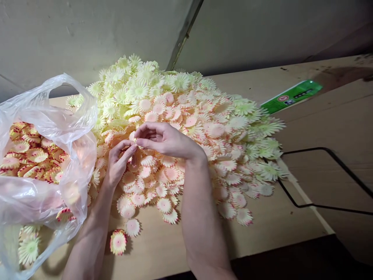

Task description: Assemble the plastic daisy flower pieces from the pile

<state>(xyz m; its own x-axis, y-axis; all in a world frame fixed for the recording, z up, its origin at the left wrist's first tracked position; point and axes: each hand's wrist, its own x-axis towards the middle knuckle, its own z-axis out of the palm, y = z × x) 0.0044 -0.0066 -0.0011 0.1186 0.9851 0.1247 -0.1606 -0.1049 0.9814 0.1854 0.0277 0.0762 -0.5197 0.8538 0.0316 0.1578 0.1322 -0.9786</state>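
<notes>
My left hand (117, 162) and my right hand (167, 140) meet over a large heap of artificial flower heads (171, 173). Thumb and fingers of both hands pinch together on a small pale flower piece (132, 136), mostly hidden by the fingertips. Flower heads around my hands are pink-centred with reddish petal tips. Toward the back and right of the heap lie pale green-yellow flower heads (138, 89). One yellow flower head with red tips (118, 242) sits apart near the front, beside a pale pink one (132, 227).
At left, an open translucent plastic bag (83, 136) holds red-tipped yellow flower heads (37, 155). A green packet (291, 97) lies behind the heap at right. A bent black metal frame (344, 165) sticks out at right. The wooden table (157, 252) meets a grey wall (101, 31).
</notes>
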